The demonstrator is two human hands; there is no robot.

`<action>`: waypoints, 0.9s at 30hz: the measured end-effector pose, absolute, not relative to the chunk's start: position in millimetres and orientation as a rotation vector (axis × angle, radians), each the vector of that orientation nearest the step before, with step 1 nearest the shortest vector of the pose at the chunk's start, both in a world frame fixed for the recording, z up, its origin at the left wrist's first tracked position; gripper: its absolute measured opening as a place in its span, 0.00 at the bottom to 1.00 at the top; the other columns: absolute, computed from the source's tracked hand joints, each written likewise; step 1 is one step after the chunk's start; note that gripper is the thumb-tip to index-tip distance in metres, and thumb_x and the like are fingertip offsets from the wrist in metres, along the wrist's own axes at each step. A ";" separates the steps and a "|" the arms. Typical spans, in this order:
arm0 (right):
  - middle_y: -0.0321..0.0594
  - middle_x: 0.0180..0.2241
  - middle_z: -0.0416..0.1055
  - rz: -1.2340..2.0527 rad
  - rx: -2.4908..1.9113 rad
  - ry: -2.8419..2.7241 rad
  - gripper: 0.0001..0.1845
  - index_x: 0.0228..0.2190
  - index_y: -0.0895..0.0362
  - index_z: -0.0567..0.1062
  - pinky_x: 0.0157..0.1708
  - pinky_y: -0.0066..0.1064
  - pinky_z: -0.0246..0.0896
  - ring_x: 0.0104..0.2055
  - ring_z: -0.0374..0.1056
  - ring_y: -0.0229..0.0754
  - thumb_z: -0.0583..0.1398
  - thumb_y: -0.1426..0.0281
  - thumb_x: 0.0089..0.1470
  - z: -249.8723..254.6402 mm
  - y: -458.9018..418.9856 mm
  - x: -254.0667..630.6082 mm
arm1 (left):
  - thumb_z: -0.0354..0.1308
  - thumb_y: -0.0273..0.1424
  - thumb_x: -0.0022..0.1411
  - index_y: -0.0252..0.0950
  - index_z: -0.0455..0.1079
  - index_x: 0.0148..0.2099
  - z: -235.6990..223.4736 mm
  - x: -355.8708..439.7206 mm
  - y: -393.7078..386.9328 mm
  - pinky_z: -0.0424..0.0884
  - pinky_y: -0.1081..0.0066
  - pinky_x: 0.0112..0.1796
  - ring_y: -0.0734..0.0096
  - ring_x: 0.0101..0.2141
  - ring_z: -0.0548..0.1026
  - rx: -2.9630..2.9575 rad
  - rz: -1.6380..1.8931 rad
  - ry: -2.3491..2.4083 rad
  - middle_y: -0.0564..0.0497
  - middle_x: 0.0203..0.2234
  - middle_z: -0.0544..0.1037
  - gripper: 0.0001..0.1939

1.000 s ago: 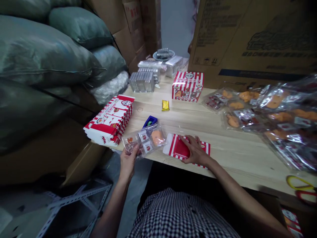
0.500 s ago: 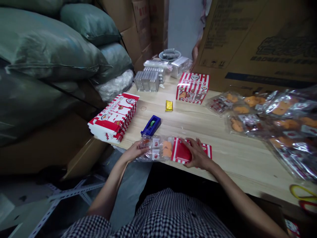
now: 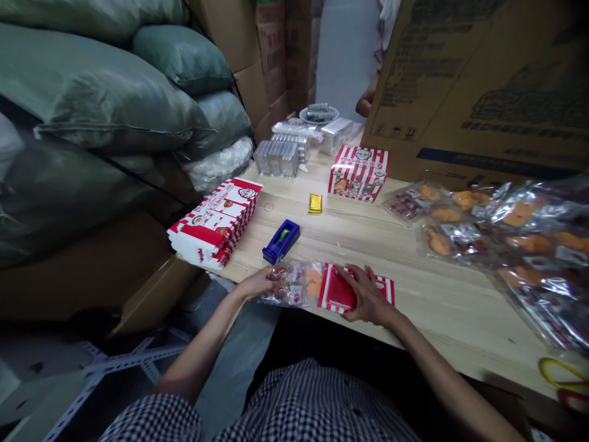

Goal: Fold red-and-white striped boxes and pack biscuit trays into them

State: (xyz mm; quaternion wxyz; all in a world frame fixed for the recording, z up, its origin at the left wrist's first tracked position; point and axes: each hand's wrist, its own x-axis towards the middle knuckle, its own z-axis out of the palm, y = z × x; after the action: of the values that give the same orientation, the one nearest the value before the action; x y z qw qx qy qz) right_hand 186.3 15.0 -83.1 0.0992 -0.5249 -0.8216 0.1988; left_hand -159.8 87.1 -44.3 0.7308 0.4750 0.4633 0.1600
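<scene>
My left hand (image 3: 261,283) grips the left end of a clear plastic packet of small toy food pieces (image 3: 294,283), which lies flat at the front edge of the wooden table (image 3: 442,301). The packet's right end reaches into the open end of a flat red-and-white striped box (image 3: 339,292). My right hand (image 3: 368,296) presses down on that box with its fingers spread, holding it against the table.
A blue tape dispenser (image 3: 281,240) sits just behind the packet. A stack of flat striped boxes (image 3: 216,221) lies at the left edge. An assembled striped box (image 3: 359,172), a gold sachet (image 3: 315,202) and silver trays (image 3: 277,157) stand further back. Several clear packets (image 3: 501,227) cover the right.
My left hand has lowered the packet from a raised tilt to flat on the table and slid it right toward the striped box. My right hand stayed on the box.
</scene>
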 end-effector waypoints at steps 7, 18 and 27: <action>0.57 0.64 0.51 0.532 -1.626 -2.371 0.67 0.69 0.50 0.42 0.66 0.60 0.21 0.69 0.45 0.63 0.70 0.57 0.35 -83.0 8.6 186.0 | 0.73 0.36 0.47 0.31 0.74 0.47 -38.1 -168.0 85.7 0.75 0.67 0.39 0.69 0.32 0.76 1.030 0.415 1.025 0.48 0.34 0.79 0.25; 0.54 0.64 0.51 0.616 -1.572 -2.409 0.70 0.70 0.46 0.39 0.66 0.62 0.20 0.70 0.44 0.63 0.71 0.58 0.34 -76.0 13.7 186.3 | 0.70 0.28 0.46 0.34 0.78 0.45 -8.5 -176.0 115.4 0.73 0.72 0.29 0.72 0.24 0.73 1.139 0.421 1.058 0.51 0.27 0.79 0.20; 0.52 0.65 0.50 0.684 -1.530 -2.387 0.66 0.70 0.47 0.40 0.67 0.59 0.22 0.70 0.46 0.59 0.70 0.61 0.37 -67.9 10.9 192.1 | 0.70 0.32 0.49 0.38 0.73 0.55 24.3 -198.7 106.1 0.74 0.72 0.31 0.66 0.33 0.77 1.122 0.503 1.158 0.48 0.40 0.80 0.29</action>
State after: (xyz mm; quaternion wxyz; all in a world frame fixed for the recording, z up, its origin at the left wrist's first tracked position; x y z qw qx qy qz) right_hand 192.1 10.9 -67.9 0.1126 -0.5212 -0.8132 0.2330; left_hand -198.7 106.1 24.3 0.6643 0.4966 0.5124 0.2226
